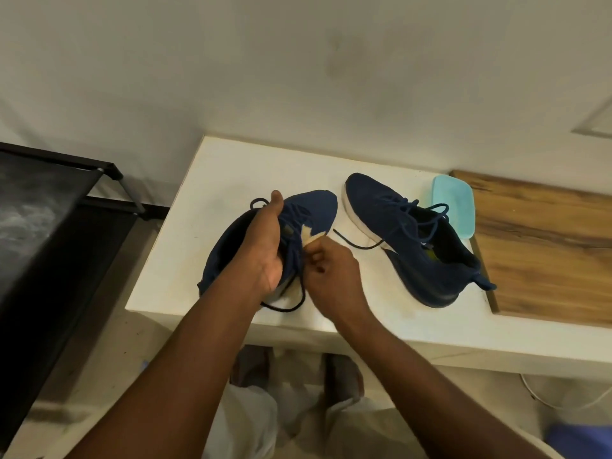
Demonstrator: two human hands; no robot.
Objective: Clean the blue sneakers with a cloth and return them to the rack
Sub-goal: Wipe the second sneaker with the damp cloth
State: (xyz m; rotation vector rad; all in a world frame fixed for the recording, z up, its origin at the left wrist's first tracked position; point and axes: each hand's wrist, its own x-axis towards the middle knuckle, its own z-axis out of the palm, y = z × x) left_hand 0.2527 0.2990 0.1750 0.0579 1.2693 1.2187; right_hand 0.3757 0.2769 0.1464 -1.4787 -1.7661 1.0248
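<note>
In the left hand [268, 250], one sneaker [314, 207]

No legible text, brand or number anywhere in view. The sneaker on the table [407, 240] has a small white tag [424, 242] on its tongue by the laces, too blurred to read. The held sneaker [314, 207] has a small dark tab [287, 230] beside its laces, also unreadable; the pale wedge on each upper is a plain shape, not lettering.

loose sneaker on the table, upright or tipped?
Upright: the loose sneaker sits sole-down on the white table, white sole edge showing, opening facing up.
</note>
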